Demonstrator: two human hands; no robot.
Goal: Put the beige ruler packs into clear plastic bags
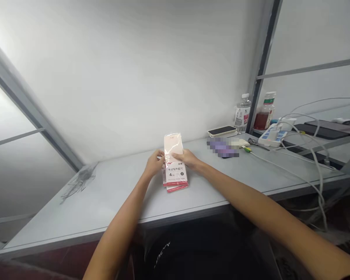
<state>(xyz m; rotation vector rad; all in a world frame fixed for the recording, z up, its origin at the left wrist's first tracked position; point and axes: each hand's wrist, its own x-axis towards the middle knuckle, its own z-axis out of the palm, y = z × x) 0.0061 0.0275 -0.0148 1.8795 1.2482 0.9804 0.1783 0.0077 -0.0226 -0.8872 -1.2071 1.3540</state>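
Note:
Flat ruler-set packets point(175, 174) in clear plastic, white and pale pink with red edging, overlap in a small stack over the desk. A second red-edged packet shows below the top one. My right hand point(190, 159) grips the top packet from its right side, thumb across the front and other fingers hidden behind. On the opposite side, my left hand point(155, 164) is curled with its fingertips closed at the packet's left edge. How far the lower packet rests on the desk is unclear.
The grey desk point(122, 182) meets a white wall behind. To the right are a phone point(222, 131), a blurred purple item point(221, 147), a water bottle point(243, 114) and a power strip point(272, 134) with trailing white cables point(291, 179). A crumpled dark mesh-like item point(81, 181) lies left.

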